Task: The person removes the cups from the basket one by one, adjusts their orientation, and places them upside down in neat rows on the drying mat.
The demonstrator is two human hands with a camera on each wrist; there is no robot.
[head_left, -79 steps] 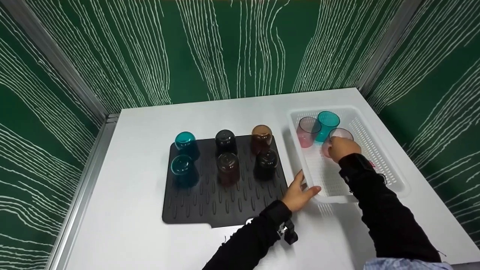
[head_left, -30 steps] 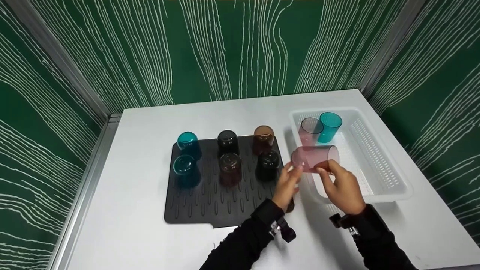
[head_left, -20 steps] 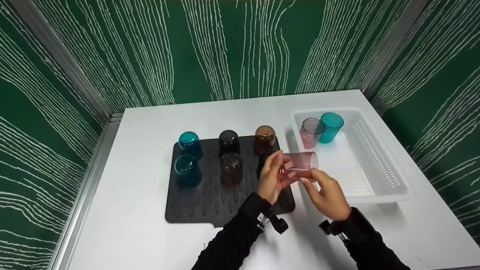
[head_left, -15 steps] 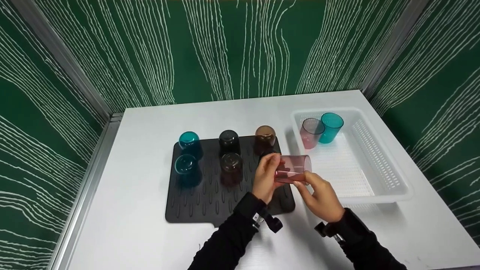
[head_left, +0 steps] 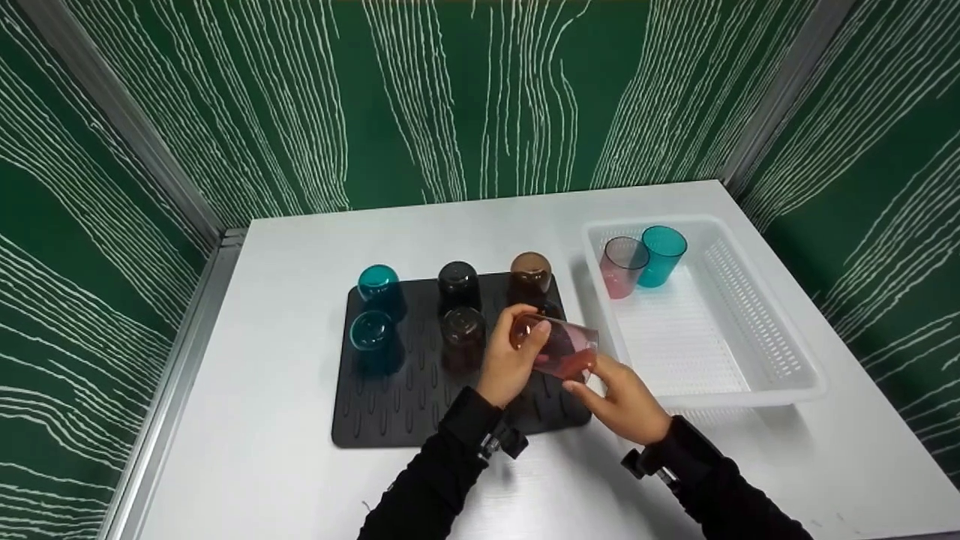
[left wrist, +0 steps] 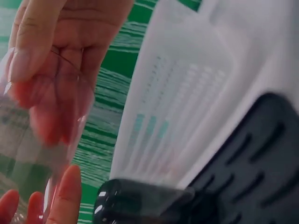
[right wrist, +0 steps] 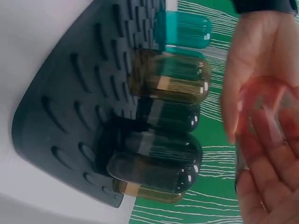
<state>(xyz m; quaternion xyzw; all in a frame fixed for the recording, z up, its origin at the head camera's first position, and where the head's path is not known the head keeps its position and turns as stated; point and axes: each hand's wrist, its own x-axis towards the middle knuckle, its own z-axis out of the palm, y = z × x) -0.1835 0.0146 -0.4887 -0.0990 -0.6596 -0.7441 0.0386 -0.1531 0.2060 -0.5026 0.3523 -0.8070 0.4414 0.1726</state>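
Both hands hold a clear pink tumbler point(head_left: 564, 351), tipped on its side above the right part of a black ribbed drying mat point(head_left: 420, 409). My left hand point(head_left: 506, 364) curls round its base end, thumb on top. My right hand point(head_left: 630, 401) pinches the rim end. In the left wrist view the pink tumbler point(left wrist: 23, 126) has fingers at both ends. Upside down on the mat stand teal tumblers point(head_left: 371, 330), dark tumblers point(head_left: 457, 281) and a brown tumbler point(head_left: 531, 271). One dark tumbler near the hands is mostly hidden in the head view.
A white perforated basket point(head_left: 757, 394) stands right of the mat. Inside, at its far left, a pink tumbler point(head_left: 622, 268) and a teal tumbler point(head_left: 664, 256) stand mouth up, side by side. Green patterned panels point(head_left: 517, 97) enclose the white table point(head_left: 262, 360) behind and at the sides.
The right hand took the pink tumbler out of the basket, and the left hand left the basket edge to hold it too. Both moved left over the mat, and the tumbler's rim end has tilted down.
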